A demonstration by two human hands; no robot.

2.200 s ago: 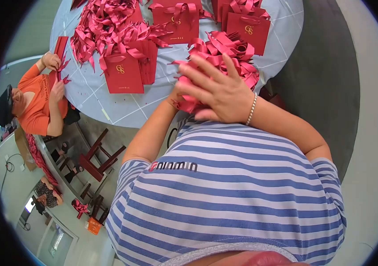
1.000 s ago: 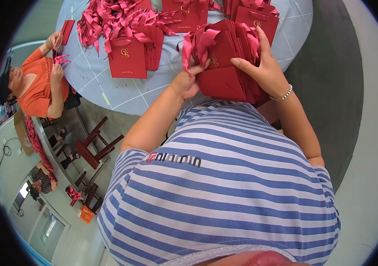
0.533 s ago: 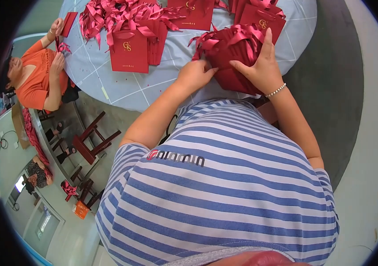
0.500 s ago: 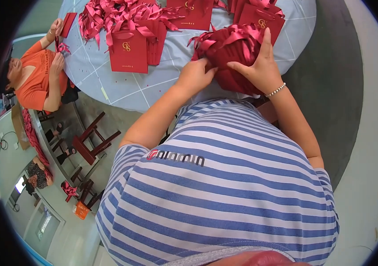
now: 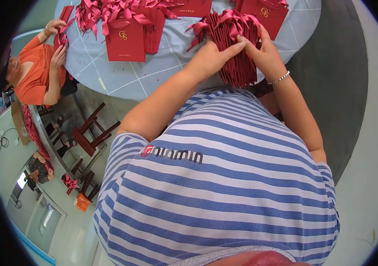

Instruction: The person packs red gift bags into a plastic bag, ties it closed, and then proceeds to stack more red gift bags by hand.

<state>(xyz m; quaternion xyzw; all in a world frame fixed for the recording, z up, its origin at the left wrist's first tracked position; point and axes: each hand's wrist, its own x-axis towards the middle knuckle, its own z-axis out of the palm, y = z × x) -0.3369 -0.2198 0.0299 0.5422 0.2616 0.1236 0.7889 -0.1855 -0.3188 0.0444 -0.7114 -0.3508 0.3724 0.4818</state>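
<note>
A thick stack of red paper gift bags [image 5: 237,68] stands on edge between my two hands, close to my shirt at the table's near edge. Pink-red ribbons bunch over its top. My left hand [image 5: 211,57] grips the stack's left side, thumb across the front. On the opposite side my right hand [image 5: 265,55] clasps the bags, its thumb almost meeting the left one; the rear fingers of both hands are partly hidden. Just beyond the right hand lie more red gift bags [image 5: 275,22] with a gold logo.
The round table [image 5: 122,84] has a pale blue-grey cloth. Left of my hands stands another group of gift bags [image 5: 126,46] beneath heaped ribbons [image 5: 92,20]. A co-worker in an orange shirt [image 5: 38,66] handles a red ribboned item at the left edge. Wooden chairs [image 5: 89,133] stand behind.
The stack has turned in my hands, so its many bag edges now face me. My left hand has moved up and right along it, bringing the thumbs together.
</note>
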